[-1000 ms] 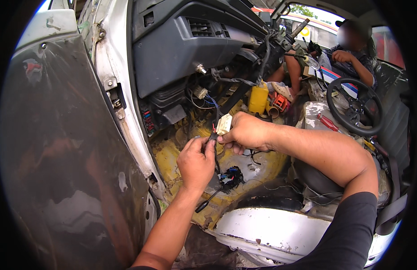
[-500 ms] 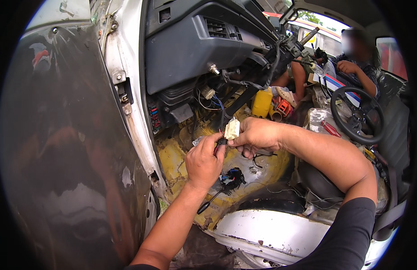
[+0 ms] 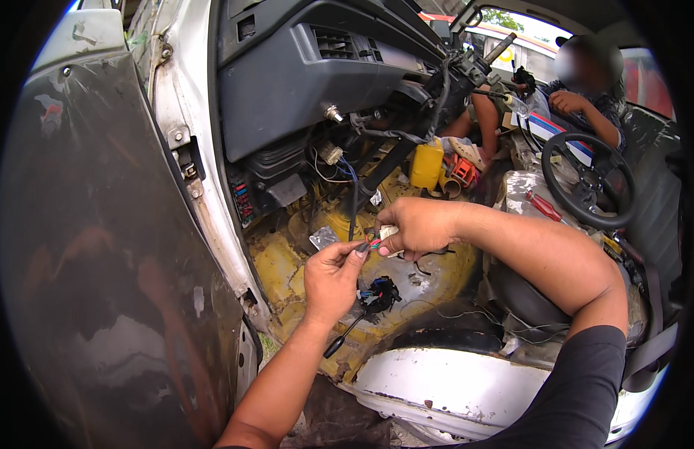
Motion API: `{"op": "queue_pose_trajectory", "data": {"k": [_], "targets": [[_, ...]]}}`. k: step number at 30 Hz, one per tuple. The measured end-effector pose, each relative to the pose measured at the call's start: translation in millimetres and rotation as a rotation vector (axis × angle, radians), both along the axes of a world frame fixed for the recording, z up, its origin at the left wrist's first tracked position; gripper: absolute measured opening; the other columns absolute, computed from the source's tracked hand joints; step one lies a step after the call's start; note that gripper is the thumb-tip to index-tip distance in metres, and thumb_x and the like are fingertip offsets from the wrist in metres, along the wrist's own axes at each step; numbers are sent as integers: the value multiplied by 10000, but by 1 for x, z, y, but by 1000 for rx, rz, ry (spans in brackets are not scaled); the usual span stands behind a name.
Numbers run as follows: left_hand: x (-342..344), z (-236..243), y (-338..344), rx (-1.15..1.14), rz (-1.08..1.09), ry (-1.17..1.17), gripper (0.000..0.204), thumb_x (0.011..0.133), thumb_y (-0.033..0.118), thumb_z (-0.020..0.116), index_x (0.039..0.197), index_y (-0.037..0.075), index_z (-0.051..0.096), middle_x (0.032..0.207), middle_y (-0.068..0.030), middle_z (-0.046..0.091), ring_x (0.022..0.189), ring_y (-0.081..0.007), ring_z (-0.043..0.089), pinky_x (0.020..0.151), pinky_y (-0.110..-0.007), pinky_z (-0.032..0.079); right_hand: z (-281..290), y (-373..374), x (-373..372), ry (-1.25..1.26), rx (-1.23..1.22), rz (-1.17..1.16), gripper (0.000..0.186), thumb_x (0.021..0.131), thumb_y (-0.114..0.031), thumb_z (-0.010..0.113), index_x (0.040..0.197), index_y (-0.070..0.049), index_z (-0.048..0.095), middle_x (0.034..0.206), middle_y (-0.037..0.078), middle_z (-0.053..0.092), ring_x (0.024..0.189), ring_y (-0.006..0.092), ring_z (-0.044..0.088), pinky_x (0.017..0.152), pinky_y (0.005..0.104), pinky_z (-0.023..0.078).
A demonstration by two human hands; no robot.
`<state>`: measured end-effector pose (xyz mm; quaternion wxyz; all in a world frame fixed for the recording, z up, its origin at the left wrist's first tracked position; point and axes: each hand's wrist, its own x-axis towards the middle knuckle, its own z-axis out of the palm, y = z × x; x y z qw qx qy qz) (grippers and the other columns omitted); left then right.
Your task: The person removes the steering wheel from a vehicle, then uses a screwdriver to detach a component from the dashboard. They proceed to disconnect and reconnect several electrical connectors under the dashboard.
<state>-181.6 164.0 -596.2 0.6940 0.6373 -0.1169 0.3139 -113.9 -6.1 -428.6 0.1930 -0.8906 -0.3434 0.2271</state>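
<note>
Over the van's yellow, worn floor, my right hand (image 3: 425, 226) pinches a cream-white wire connector (image 3: 389, 233), which its fingers partly cover. Colored wires (image 3: 374, 243), red among them, run from the connector toward the left. My left hand (image 3: 332, 283) is closed on these wires between thumb and fingertips, where they enter a dark sleeve. The two hands nearly meet. Below them on the floor lies a black stalk switch (image 3: 378, 294) with its lever (image 3: 344, 337) pointing down to the left.
A dark door panel (image 3: 115, 239) stands at the left. Above my hands hangs the grey dashboard (image 3: 302, 97) with another connector (image 3: 331, 154) dangling. A yellow jug (image 3: 427, 165), a loose steering wheel (image 3: 588, 179) and a red-handled tool (image 3: 543, 206) lie right. Another person (image 3: 586, 97) sits beyond.
My right hand has turned, so the connector is now more hidden behind its fingers and the colored wires show. My left thumb and fingers stay pinched on the wires. The view has shifted slightly.
</note>
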Motion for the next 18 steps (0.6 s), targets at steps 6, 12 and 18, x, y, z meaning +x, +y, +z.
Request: {"op": "queue_pose_trajectory", "data": {"k": [6, 12, 18], "targets": [[17, 0, 16, -191, -206, 230, 170, 1105, 200, 635, 1097, 32, 659, 954, -64, 750, 801, -137, 724, 715, -282, 569, -4, -2, 5, -379, -56, 414, 316, 945, -164, 806, 1205, -7, 716, 1006, 184, 756, 974, 362, 736, 875, 464, 555], [13, 5, 25, -248, -320, 446, 183, 1105, 240, 610, 1108, 58, 625, 915, -107, 749, 726, -189, 740, 652, -292, 566, -10, 0, 6, -426, -20, 543, 306, 943, -118, 797, 1212, 5, 720, 1048, 218, 777, 1040, 376, 756, 889, 465, 570], [6, 8, 41, -527, -597, 496, 328, 1109, 371, 580, 1257, 78, 589, 892, -142, 750, 726, -211, 741, 690, -333, 574, -7, -4, -1, -296, -27, 472, 348, 969, -196, 794, 1244, -14, 682, 1056, 204, 738, 1044, 367, 729, 896, 463, 547]]}}
